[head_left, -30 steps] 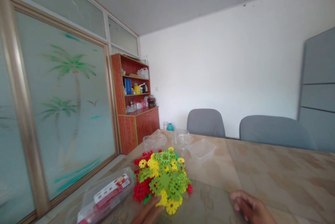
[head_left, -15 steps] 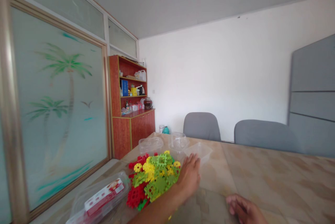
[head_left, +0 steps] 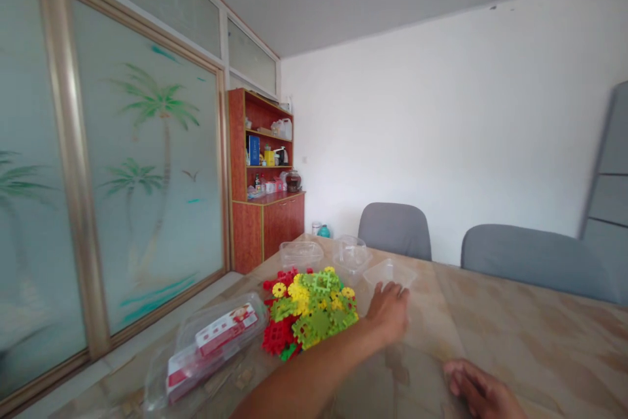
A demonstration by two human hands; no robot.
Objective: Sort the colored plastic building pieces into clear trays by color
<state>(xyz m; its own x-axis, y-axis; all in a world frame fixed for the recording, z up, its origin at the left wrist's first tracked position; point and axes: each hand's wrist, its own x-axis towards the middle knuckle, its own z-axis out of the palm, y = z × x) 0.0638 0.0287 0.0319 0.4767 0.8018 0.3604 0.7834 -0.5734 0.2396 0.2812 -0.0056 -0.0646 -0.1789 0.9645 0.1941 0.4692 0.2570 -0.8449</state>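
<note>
My left hand (head_left: 390,309) reaches forward over the table (head_left: 515,327). Its fingers are stretched out and touch the near rim of a clear rectangular container (head_left: 398,270). Just left of that arm lies a pile of red, yellow and green interlocking plastic pieces (head_left: 309,311). Low at the right, my right hand (head_left: 483,391) rests on the table with its fingers loosely apart and nothing in it.
Two more clear containers (head_left: 300,254) (head_left: 350,251) stand behind the pile. A clear plastic package with a red and white label (head_left: 210,347) lies at the near left. Two grey chairs (head_left: 395,229) (head_left: 532,259) stand at the far side. A red cabinet (head_left: 265,210) and frosted glass doors (head_left: 147,197) are at left.
My left hand has moved from the near edge of the pile, past its right side, forward to the rectangular container. My right hand stays on the table. The view has shifted slightly.
</note>
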